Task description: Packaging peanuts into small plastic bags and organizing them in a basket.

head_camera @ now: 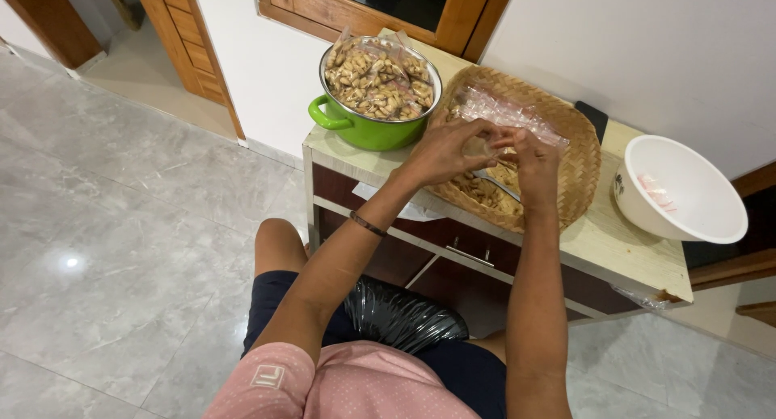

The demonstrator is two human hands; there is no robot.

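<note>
Fingertips [483, 138] of both hands meet over the woven basket [584, 156], pinching a small pale nut [475, 147] between them. It sits at the point where the two hands come together, above the middle of the basket and just clear of the loose nuts [478, 191] lying in its bottom. Its exact shape is hard to tell, since the fingers cover most of it.

On the left hand [440, 152], the fingers are curled inward with the thumb and forefinger closed on the nut; a dark band circles that wrist. The right hand [535, 167] comes in from the other side, fingers bent and pressed together on the same nut.

Under and behind the hands, a clear plastic bag [505, 110] lies crumpled across the far half of the basket. A thin metal strip, perhaps a blade or a spoon handle, shows among the nuts below the hands, though I cannot tell which.

Just to the left of the basket stands a green pot [364, 130] with a steel rim, heaped with unshelled nuts [376, 80] in another clear bag. To the right, near the basket but apart from it, sits a white bowl [687, 201] with a scrap of something pale and pink inside.

All three stand on a small wooden cabinet [622, 249] with drawers, set against a white wall. A black plastic bag [400, 315] rests in the person's lap, and grey tiles [121, 241] cover the floor.
</note>
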